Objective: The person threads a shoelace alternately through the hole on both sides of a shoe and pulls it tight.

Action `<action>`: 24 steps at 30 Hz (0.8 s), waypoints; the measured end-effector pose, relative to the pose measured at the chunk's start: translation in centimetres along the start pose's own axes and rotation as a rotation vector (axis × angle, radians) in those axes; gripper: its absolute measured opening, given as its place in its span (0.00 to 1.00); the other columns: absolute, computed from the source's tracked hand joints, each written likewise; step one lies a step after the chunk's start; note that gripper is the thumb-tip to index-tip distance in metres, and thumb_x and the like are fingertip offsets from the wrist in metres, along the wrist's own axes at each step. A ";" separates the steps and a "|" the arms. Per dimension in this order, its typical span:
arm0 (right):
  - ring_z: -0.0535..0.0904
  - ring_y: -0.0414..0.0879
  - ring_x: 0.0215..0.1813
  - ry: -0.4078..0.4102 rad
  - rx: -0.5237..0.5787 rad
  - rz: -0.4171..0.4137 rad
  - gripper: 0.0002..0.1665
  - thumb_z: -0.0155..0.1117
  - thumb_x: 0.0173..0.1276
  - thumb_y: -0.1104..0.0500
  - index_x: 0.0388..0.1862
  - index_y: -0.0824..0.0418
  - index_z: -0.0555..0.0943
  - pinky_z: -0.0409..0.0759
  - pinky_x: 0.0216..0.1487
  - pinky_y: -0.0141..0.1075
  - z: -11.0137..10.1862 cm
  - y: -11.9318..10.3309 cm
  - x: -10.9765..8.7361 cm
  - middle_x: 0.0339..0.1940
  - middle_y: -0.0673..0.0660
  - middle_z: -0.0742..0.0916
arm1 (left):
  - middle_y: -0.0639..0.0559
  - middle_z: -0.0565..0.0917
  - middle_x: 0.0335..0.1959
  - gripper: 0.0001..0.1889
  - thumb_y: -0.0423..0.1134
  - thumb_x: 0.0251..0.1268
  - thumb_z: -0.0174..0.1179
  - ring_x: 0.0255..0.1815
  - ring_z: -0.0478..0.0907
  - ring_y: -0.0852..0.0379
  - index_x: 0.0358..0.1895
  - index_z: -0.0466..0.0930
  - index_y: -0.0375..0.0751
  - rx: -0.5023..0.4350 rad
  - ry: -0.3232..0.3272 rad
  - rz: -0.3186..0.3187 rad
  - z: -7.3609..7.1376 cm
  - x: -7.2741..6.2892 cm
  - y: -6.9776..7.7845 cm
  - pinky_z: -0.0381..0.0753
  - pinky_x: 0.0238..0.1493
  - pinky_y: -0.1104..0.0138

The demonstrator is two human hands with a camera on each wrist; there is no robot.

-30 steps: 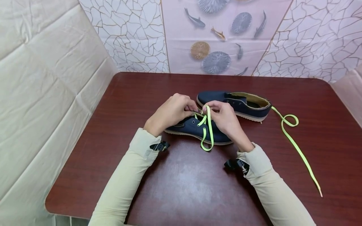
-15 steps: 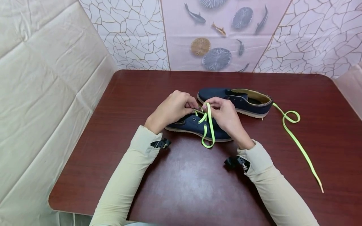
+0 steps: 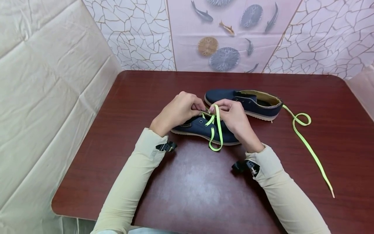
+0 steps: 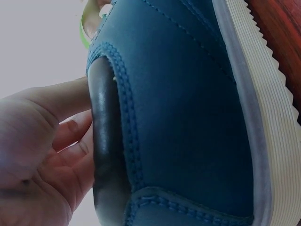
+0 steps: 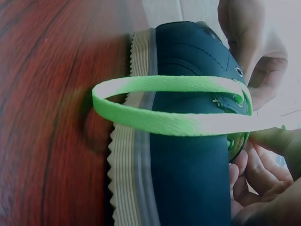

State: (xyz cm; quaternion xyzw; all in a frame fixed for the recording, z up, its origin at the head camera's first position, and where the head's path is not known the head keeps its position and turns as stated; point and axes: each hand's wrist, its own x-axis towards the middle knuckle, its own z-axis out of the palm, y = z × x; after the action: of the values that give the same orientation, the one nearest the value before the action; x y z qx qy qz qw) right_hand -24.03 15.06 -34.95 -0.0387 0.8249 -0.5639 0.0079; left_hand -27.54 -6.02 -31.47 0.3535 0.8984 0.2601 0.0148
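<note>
A navy shoe with a pale ridged sole stands on the table, toe to the right. Its neon yellow-green shoelace runs through some eyelets and hangs in a loop down the near side. My left hand reaches over the shoe's opening, thumb and fingers bent at the upper edge by the eyelets, gripping the shoe there. Thumb and index finger of my right hand pinch the lace just above the eyelets. In the right wrist view the loop crosses the shoe's side. The lace's tip is hidden between the fingers.
A second navy shoe lies just behind, toe to the left, with bare eyelets. Another yellow-green lace trails from its heel across the right of the dark red table. Cloth-covered walls stand behind and at the left.
The head view has tipped down slightly, so everything sits a little higher in it. Both hands keep nearly the same place on the shoe and lace.
</note>
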 end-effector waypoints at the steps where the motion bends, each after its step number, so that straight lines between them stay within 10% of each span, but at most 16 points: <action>1: 0.85 0.36 0.39 -0.004 0.015 0.005 0.13 0.71 0.75 0.60 0.51 0.69 0.87 0.80 0.41 0.28 0.0 0.0 0.0 0.36 0.53 0.93 | 0.55 0.91 0.39 0.06 0.31 0.68 0.71 0.39 0.86 0.61 0.44 0.93 0.45 -0.002 0.002 -0.001 0.0 0.0 0.0 0.82 0.46 0.70; 24: 0.85 0.34 0.37 -0.039 0.097 0.000 0.14 0.69 0.76 0.63 0.51 0.74 0.84 0.80 0.42 0.27 -0.4 0.4 0.1 0.28 0.40 0.90 | 0.57 0.91 0.38 0.04 0.36 0.70 0.72 0.39 0.86 0.65 0.44 0.94 0.47 -0.035 0.009 0.015 0.1 0.0 -0.4 0.82 0.45 0.70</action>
State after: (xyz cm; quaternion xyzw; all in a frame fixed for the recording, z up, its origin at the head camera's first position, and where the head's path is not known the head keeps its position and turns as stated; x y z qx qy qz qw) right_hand -24.18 15.62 -35.18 -0.0493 0.7963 -0.6023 0.0258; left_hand -27.73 -6.22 -31.75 0.3590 0.8910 0.2775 0.0151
